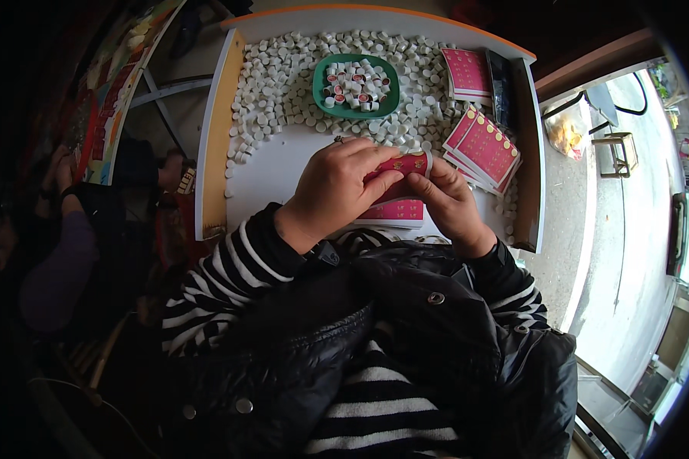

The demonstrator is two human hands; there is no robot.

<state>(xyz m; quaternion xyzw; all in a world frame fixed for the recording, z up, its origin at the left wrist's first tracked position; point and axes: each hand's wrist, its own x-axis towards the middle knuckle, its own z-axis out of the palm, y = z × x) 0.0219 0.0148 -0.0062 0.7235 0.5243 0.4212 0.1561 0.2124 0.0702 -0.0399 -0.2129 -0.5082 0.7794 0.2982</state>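
Gold-patterned pink sheet (409, 164), white caps (279, 80), green tray (319, 83)

Both forearms angle inward, left hand (337, 183) knuckles-up with fingers stretched to the right, right hand (453, 205) kinda curled in to meet it. Both are pinching, thumb tips super close together.

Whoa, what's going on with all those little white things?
A person's left hand and right hand are holding a curved pink sheet. Lots of little white caps cover much of the table. More caps sit in a green dish, some showing red. Flat pink sheets lie at the right and near the person's body.
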